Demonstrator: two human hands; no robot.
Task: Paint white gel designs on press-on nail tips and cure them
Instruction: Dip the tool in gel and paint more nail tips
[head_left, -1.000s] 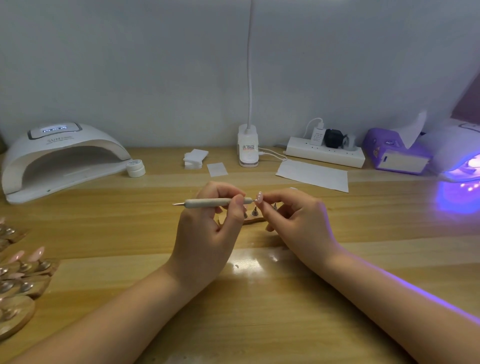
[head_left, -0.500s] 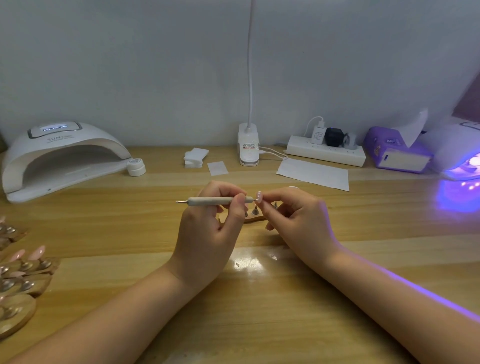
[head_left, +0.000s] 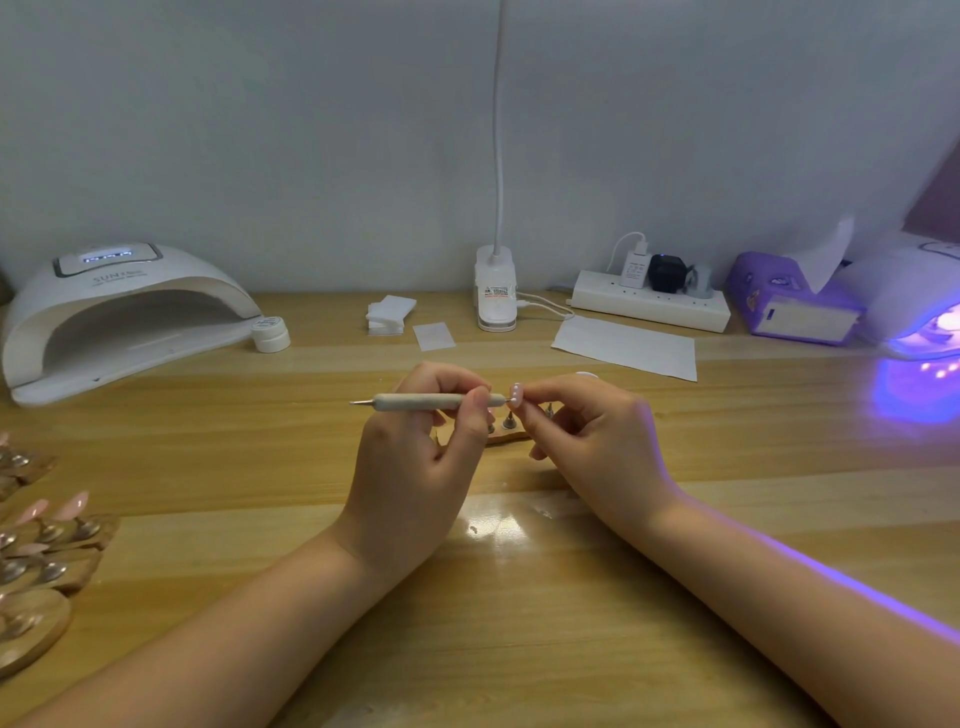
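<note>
Gripping dotting tool (head_left: 436, 401) in left hand (head_left: 415, 467), tip touching nail (head_left: 516, 392). Pinching nail in right hand (head_left: 587, 441), just above stand (head_left: 511, 434). Painting under way; curing outstanding. Finished-looking tips (head_left: 57, 512) lying far left; lit lamp (head_left: 919, 312) far right.

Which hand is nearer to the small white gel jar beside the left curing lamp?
Left. The left hand, gripping the dotting tool, sits right of and in front of the gel jar; the right hand, pinching the nail tip, is farther right.
</note>
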